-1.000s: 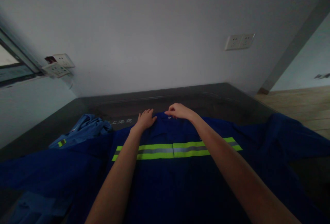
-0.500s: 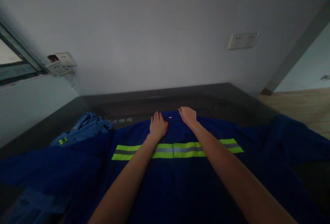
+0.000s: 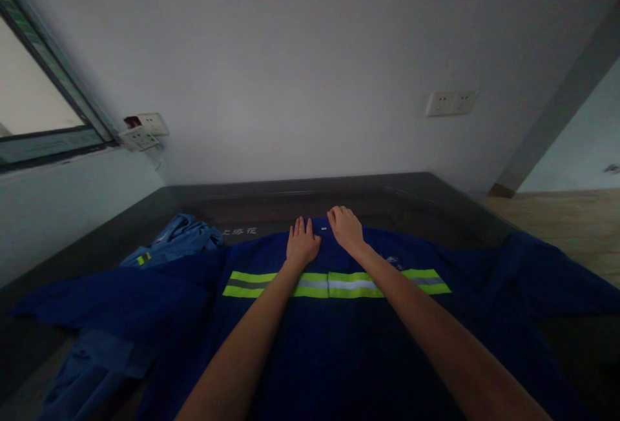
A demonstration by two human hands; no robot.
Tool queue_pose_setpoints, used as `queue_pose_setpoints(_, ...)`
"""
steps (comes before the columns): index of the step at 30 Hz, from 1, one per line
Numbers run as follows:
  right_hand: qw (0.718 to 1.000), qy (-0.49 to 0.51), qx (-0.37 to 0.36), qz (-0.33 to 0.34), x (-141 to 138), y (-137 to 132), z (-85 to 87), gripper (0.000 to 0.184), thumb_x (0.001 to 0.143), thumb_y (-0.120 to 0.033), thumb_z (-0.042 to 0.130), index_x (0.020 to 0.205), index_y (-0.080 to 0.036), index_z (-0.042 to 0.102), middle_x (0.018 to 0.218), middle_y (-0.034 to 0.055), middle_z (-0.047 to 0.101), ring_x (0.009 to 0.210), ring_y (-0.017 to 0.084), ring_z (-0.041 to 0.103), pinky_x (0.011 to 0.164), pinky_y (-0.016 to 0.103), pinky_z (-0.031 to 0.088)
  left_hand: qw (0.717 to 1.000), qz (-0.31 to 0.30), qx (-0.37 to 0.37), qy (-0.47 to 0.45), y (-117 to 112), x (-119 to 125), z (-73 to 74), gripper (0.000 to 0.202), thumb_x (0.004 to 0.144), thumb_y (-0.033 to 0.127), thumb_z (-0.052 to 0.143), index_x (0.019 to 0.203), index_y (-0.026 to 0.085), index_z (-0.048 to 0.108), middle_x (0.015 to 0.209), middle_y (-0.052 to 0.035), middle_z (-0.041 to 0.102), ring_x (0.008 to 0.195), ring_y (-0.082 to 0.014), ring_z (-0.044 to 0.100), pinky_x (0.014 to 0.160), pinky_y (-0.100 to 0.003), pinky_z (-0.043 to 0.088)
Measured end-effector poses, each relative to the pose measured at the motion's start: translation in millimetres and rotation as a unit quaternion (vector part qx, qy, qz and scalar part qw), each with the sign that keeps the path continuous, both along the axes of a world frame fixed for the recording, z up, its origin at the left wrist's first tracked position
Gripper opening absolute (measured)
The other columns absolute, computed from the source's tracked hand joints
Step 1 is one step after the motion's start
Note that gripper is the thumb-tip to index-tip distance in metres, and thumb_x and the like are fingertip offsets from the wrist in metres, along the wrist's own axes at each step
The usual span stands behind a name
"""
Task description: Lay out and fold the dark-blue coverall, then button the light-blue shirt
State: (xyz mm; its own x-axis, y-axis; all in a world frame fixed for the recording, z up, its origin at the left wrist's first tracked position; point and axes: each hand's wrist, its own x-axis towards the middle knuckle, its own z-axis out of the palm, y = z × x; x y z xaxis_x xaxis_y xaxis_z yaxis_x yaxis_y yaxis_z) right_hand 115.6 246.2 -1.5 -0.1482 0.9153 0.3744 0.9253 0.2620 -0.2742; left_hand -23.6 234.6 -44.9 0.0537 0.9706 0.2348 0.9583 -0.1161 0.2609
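Observation:
A dark blue work jacket (image 3: 339, 343) with a yellow-and-grey reflective band (image 3: 261, 280) lies spread on a dark table (image 3: 387, 198), sleeves stretched out to both sides. My left hand (image 3: 302, 243) lies flat, fingers out, on the cloth near the collar. My right hand (image 3: 346, 228) rests flat beside it on the collar area, fingers stretched. A small white tag (image 3: 323, 229) shows between the two hands. Both forearms reach across the jacket's front.
A lighter blue garment (image 3: 169, 243) with a small reflective patch is bunched at the table's left. White wall sockets (image 3: 450, 102) sit on the back wall, more sockets (image 3: 143, 132) by the window (image 3: 33, 98) at left. Wooden floor (image 3: 571, 221) lies to the right.
My left hand slid right toward the collar and flattened. My right hand went from a pinch at the collar to lying flat. The view tilted slightly.

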Motion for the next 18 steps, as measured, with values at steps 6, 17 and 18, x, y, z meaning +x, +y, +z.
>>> queue_pose_setpoints(6,0.997,0.026,-0.027,0.073,-44.1,-22.3,-19.7,0.039,0.095,-0.024,0.033,0.129,-0.014,0.049,0.131,0.0148,0.053,0.124,0.024,0.044,0.104,0.040,0.032,0.949,0.064,0.124,-0.282,3.1,-19.6,6.5,0.051,0.083,0.007,0.025,0.130,0.013,0.044,0.132,-0.0124,0.053,0.125,-0.0173,0.047,0.107,-0.037,0.036)
queue_pose_setpoints(17,0.984,-0.058,-0.063,0.154,-51.4,-22.2,-37.7,0.049,0.097,-0.040,0.030,0.145,-0.028,0.029,0.151,0.0074,0.029,0.139,0.028,0.022,0.109,0.057,0.016,0.929,0.064,0.232,-0.283,-24.7,-76.7,67.7,0.038,0.079,0.005,0.032,0.106,0.017,0.055,0.112,-0.0077,0.062,0.109,-0.0146,0.056,0.099,-0.031,0.043)
queue_pose_setpoints(18,0.984,-0.062,-0.067,0.154,-51.7,-21.3,-38.5,0.050,0.097,-0.042,0.029,0.145,-0.029,0.028,0.151,0.0073,0.029,0.140,0.028,0.021,0.108,0.058,0.016,0.938,0.053,0.231,-0.253,-26.9,-99.8,76.4,0.036,0.078,0.007,0.035,0.105,0.017,0.056,0.111,-0.0073,0.063,0.108,-0.0148,0.057,0.099,-0.030,0.042)
